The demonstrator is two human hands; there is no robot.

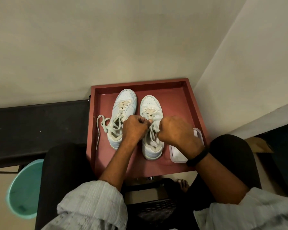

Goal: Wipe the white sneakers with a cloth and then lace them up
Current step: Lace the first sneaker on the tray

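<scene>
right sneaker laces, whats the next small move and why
Probably pull both ends outward to snug the lace. The left hand and right hand each pinch lace over the right sneaker, whose upper section looks loose, while the left sneaker waits, its lace trailing across the tray.

left hand [134,128], right hand [176,132], both fisted, close together

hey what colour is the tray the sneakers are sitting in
The tray is a dull reddish brown, clearest in the head view, the only one here.
</scene>
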